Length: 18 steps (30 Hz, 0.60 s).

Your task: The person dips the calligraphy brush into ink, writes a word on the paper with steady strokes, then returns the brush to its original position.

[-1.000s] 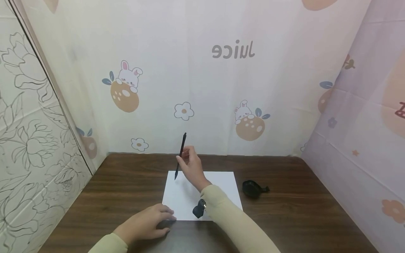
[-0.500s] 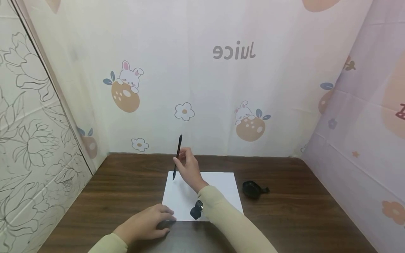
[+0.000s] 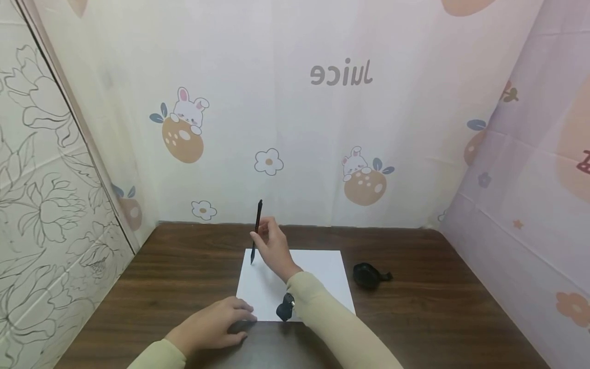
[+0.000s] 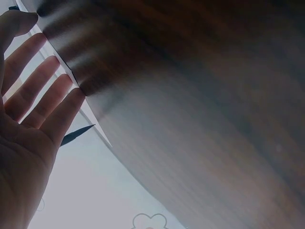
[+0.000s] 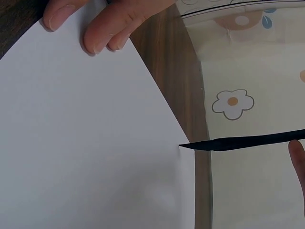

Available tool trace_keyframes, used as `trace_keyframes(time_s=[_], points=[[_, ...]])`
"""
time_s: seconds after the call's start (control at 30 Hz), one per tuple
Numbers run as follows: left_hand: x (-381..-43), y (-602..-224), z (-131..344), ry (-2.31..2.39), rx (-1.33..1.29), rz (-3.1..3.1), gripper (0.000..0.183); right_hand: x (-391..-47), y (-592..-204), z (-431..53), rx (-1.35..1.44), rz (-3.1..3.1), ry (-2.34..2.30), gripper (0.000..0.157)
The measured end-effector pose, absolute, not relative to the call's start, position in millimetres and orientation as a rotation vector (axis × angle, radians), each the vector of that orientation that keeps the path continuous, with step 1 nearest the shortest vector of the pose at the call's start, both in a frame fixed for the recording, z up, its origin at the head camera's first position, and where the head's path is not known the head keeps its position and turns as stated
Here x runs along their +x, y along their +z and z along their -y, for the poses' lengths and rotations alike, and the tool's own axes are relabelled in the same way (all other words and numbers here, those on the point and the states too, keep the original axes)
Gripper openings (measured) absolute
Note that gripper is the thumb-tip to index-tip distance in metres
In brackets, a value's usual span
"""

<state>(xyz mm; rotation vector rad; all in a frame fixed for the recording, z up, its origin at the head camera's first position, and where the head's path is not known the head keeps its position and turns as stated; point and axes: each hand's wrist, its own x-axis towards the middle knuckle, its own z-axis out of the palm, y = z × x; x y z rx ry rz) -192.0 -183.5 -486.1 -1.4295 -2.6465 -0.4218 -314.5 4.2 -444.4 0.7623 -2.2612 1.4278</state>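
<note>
In the head view my right hand [image 3: 273,251] pinches a slim black pen [image 3: 256,225] between thumb and fingers, holding it nearly upright. Its pointed tip is right at the white paper [image 3: 318,277], close to the far left corner; the right wrist view shows the dark tip [image 5: 190,146] just inside the paper's edge. My left hand [image 3: 214,325] lies palm down at the paper's near left corner, fingertips on the sheet and thumb on the table. The left wrist view shows its fingers [image 4: 62,114] fairly straight, holding nothing.
A black rounded object with a short stem [image 3: 367,275] lies right of the paper on the brown wooden table [image 3: 428,307]. A small black camera [image 3: 286,307] is on the right sleeve. Patterned cloth walls [image 3: 304,128] enclose the back and sides.
My right hand has moved slightly left with the pen, whose top end has come down and left; the tip has shifted a little left over the paper. The left hand stays in place.
</note>
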Motion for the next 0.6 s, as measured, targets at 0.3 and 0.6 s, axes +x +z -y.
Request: trace_keyframes(time_s=[0.3, 0.6], points=[[-191.7, -484.0, 182.4, -0.420, -1.420, 2.668, 0.027, -314.7, -445.3, -3.6, 0.762, 2.288, 1.406, 0.027], [-191.6, -483.7, 181.4, -0.418, -1.407, 2.705, 0.027, -314.1, -445.5, -4.6, 0.767, 2.299, 1.412, 0.027]])
